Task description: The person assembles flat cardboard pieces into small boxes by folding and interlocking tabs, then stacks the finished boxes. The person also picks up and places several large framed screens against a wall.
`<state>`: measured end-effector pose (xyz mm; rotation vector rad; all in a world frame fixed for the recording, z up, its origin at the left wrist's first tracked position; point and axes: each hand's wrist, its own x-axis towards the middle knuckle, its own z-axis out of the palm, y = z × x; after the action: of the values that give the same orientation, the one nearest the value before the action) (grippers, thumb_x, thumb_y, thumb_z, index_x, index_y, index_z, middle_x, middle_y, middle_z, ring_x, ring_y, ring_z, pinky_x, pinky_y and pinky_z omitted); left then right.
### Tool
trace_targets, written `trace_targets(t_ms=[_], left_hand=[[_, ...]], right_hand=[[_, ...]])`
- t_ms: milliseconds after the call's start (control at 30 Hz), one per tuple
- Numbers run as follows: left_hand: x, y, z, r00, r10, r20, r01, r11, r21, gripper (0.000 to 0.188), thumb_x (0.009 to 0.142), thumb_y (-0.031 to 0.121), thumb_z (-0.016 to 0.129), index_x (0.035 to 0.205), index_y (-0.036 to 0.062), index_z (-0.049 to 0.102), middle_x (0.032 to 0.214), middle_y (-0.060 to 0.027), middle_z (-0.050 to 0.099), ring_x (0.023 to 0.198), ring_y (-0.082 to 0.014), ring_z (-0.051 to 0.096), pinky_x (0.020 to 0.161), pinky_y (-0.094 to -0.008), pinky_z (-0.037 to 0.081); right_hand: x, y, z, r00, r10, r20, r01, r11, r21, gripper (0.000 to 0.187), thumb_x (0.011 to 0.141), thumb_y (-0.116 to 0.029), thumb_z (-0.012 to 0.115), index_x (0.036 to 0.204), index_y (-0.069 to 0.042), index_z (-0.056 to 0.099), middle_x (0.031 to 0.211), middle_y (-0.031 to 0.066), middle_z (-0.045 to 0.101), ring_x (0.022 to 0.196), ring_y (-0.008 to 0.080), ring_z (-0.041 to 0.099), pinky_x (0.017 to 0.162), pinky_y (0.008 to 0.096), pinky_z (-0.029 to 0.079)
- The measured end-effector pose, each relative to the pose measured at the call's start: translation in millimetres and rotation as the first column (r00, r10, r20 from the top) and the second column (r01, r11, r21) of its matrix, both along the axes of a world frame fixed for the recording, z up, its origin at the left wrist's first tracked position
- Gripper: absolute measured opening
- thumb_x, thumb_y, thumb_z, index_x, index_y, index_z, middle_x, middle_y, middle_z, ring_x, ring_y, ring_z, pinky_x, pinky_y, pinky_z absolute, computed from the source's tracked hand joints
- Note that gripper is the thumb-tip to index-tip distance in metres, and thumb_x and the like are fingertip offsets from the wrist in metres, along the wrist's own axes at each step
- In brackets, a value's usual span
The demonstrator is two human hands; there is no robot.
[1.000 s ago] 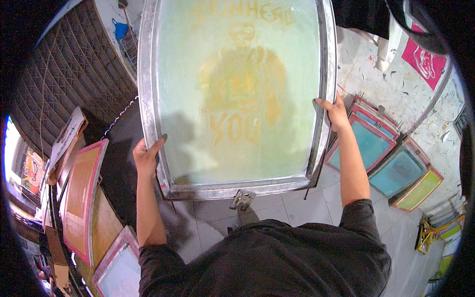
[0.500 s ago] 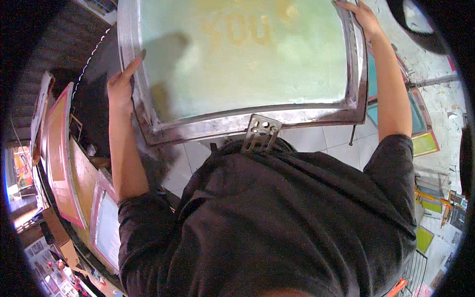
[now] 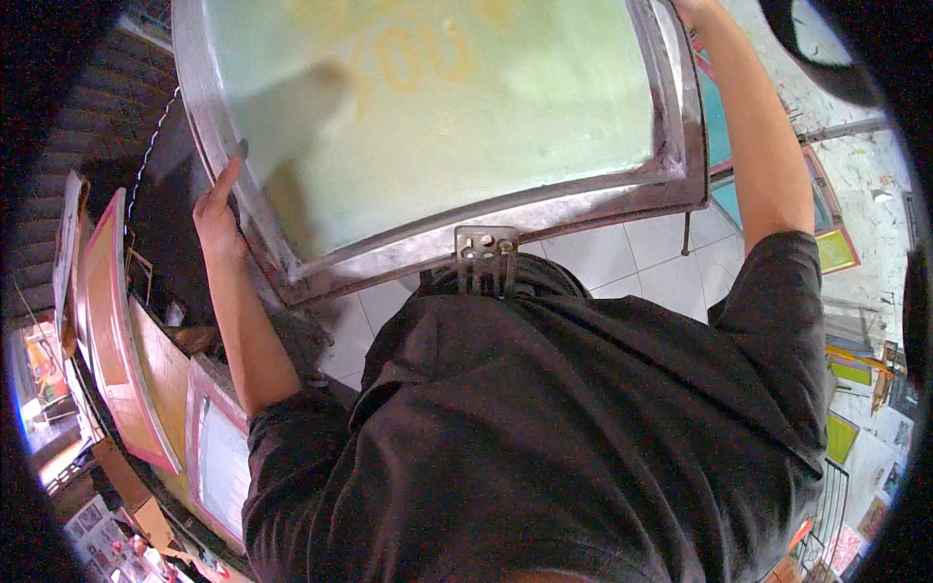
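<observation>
A large screen printing frame is held up in front of me. Its pale green mesh carries yellowish lettering, and grey, smeared borders surround it. My left hand grips the left side bar, with the thumb over the front edge. At the upper right, my right hand is on the opposite bar; the picture's top edge cuts off most of its fingers. The frame tilts, its lower left corner hanging lower than the lower right one. A dark shadow falls across the left part of the mesh.
Several framed screens lean in a row at the left. At the right, more coloured frames lie by a pale, paint-flecked surface. A perforated metal bracket juts out at my chest, near the frame's lower bar. White floor tiles show below.
The screen printing frame has shifted left and tilted, its lower right corner rising. My left hand has moved slightly left and down; my right hand has gone up, partly out of the picture.
</observation>
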<state>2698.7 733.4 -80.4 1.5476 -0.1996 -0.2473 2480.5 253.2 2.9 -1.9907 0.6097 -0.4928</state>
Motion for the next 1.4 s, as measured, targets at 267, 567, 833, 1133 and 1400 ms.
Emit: trace_targets(t_ms=[267,567,833,1133,1400], left_hand=[[16,15,0,0.998,-0.065,0.028,0.064,0.998,0.010,0.034,0.075,0.020,0.062,0.097,-0.0059,0.060,0.093,-0.0103,0.061,0.084,-0.0181,0.057,0.078,-0.0293,0.043],[15,9,-9,0.983,-0.142,0.112,0.072,0.877,0.476,0.047,0.072,0.033,0.067,0.100,-0.0045,0.059,0.093,-0.0098,0.061,0.084,-0.0163,0.055,0.076,-0.0279,0.042],[10,5,1,0.995,-0.054,0.087,0.005,0.871,0.491,0.033,0.070,0.022,0.068,0.091,-0.0036,0.062,0.084,-0.0067,0.062,0.073,-0.0131,0.056,0.068,-0.0255,0.043],[4,6,15,0.987,0.032,0.160,-0.088,0.929,0.358,0.032,0.067,0.015,0.068,0.092,-0.0040,0.062,0.086,-0.0077,0.063,0.075,-0.0141,0.057,0.071,-0.0250,0.043],[-2,-1,29,0.975,0.061,0.215,-0.121,0.953,0.279,0.028,0.067,0.010,0.067,0.091,-0.0033,0.063,0.084,-0.0078,0.063,0.076,-0.0135,0.057,0.072,-0.0251,0.043]], right_hand=[[8,3,-1,0.999,0.041,-0.001,-0.041,0.999,-0.014,0.051,0.071,-0.026,0.066,0.111,0.001,0.049,0.094,0.0137,0.059,0.077,0.0202,0.060,0.070,0.0309,0.049],[27,0,-10,0.998,0.058,-0.037,-0.058,0.998,-0.011,0.050,0.071,-0.025,0.065,0.110,0.002,0.050,0.093,0.0132,0.060,0.076,0.0194,0.059,0.069,0.0303,0.049],[27,3,-25,0.997,0.070,-0.021,-0.070,0.998,0.005,0.048,0.071,-0.024,0.065,0.109,0.002,0.051,0.092,0.0127,0.060,0.075,0.0187,0.059,0.069,0.0297,0.048],[18,9,-20,0.999,0.028,0.021,-0.028,1.000,-0.001,0.044,0.072,-0.021,0.064,0.107,0.002,0.052,0.091,0.0117,0.060,0.074,0.0176,0.059,0.069,0.0287,0.048],[15,-8,-27,0.997,-0.058,0.060,0.053,0.995,0.081,0.039,0.073,-0.019,0.063,0.105,0.002,0.053,0.090,0.0110,0.060,0.074,0.0173,0.059,0.067,0.0284,0.048]])
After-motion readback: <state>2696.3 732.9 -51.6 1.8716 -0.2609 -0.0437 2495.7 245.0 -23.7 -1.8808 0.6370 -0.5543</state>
